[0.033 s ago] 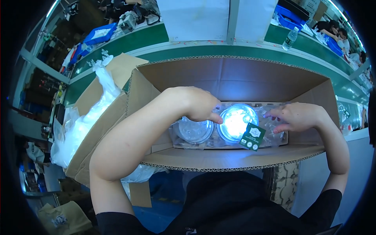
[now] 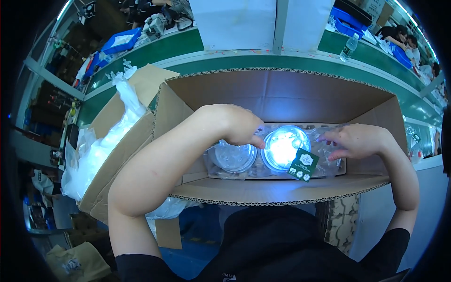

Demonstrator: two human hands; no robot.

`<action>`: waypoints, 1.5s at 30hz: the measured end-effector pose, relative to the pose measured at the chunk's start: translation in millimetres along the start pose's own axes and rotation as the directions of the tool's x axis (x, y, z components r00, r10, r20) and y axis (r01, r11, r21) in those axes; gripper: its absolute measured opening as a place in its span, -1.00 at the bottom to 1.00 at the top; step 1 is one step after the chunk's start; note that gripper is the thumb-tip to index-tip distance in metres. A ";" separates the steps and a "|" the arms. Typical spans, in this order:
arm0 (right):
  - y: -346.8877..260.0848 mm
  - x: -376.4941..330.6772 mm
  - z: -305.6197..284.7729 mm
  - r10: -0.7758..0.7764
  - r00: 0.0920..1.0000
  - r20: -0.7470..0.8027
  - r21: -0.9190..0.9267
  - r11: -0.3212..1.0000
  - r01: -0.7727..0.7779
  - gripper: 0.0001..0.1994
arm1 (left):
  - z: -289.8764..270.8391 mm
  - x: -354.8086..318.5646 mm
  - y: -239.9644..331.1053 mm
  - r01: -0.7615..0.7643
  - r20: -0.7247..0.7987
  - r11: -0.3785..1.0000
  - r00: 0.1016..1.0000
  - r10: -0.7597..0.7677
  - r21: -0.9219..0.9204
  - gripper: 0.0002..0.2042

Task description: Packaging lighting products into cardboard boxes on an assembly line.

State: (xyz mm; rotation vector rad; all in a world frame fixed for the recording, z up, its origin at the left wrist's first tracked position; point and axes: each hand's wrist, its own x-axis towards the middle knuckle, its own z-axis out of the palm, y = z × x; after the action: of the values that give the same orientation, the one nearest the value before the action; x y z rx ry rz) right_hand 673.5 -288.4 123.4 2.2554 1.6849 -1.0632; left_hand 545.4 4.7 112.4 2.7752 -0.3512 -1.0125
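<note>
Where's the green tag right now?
In the head view, the green tag is in the cardboard box, right of centre, at the lower right of the bright round container, left of the right hand.

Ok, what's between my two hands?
In the head view, a round container, a green tag and some clear plastic lie between your left hand and right hand.

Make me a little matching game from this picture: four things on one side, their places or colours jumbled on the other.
Things:
1. Left hand
2. Right hand
3. Tag
4. Big white plastic bundle

Places or colours:
A. Mostly dark green
B. Outside the box, on its left
C. Just right of the glowing round container
D. Just left of the glowing round container

Right pairs: 1-D, 2-C, 3-A, 4-B
</note>
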 end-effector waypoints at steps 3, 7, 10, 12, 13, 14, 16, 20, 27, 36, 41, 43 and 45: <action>-3.3 -3.2 -2.5 0.046 0.999 0.005 -0.002 0.999 -0.046 -0.37 | 1.2 4.5 -5.5 0.058 0.027 0.997 0.998 -0.060 0.048 -0.33; -4.0 1.3 -2.7 0.022 0.999 0.035 0.002 1.000 -0.022 -0.38 | 2.2 8.6 -10.5 0.192 0.096 0.979 0.976 -0.197 0.065 -0.40; -4.7 5.1 0.6 0.017 0.995 0.098 -0.001 1.000 -0.017 -0.39 | 14.4 19.6 -30.5 0.267 0.126 0.962 0.954 -0.272 0.055 -0.59; -3.8 3.6 3.0 0.019 0.991 0.132 -0.007 1.000 -0.018 -0.40 | 20.0 27.0 -39.1 0.306 0.192 0.939 0.923 -0.333 0.153 -0.57; -3.7 2.0 3.1 0.011 0.992 0.125 0.005 1.000 -0.012 -0.40 | 22.4 30.8 -43.4 0.340 0.248 0.906 0.882 -0.400 0.252 -0.54; -3.9 2.9 3.8 -0.008 0.993 0.117 0.017 1.000 0.006 -0.41 | 21.2 28.6 -41.1 0.347 0.254 0.903 0.877 -0.408 0.252 -0.54; -3.6 1.1 1.3 -0.017 0.994 0.103 0.034 0.999 0.014 -0.42 | 19.4 25.6 -35.5 0.355 0.264 0.867 0.850 -0.455 0.349 -0.54; 3.4 -2.7 8.2 -0.081 0.995 0.056 0.059 0.995 0.078 -0.42 | 10.9 23.9 -19.9 0.344 0.272 0.843 0.837 -0.475 0.414 -0.62; -2.0 -1.4 1.5 -0.061 0.996 0.059 0.036 0.998 0.059 -0.39 | 11.8 22.3 -21.8 0.372 0.146 0.828 0.873 -0.466 0.419 -0.64; -7.7 -4.5 2.8 -0.041 0.998 0.052 0.019 0.999 0.040 -0.41 | 7.9 15.8 -31.6 0.407 0.422 0.893 0.788 -0.449 0.191 -0.64; -9.9 -5.7 5.6 -0.029 0.998 0.059 0.013 1.000 0.028 -0.40 | 13.2 12.5 -31.5 0.454 0.522 0.888 0.742 -0.421 0.070 -0.66; -6.4 -6.2 6.4 -0.038 0.998 0.051 0.007 0.999 0.038 -0.39 | 6.4 12.5 -21.4 0.378 0.518 0.914 0.757 -0.398 0.150 -0.72; -5.9 -4.8 7.7 -0.044 0.998 0.050 0.005 0.999 0.044 -0.39 | 9.6 14.3 -19.7 0.384 0.525 0.911 0.750 -0.403 0.152 -0.74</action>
State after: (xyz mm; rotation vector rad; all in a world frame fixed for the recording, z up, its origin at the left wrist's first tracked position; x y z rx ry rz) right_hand 664.2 -293.8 122.3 2.1841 1.7217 -1.1234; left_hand 552.9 18.9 91.8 2.5809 0.1811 -1.9293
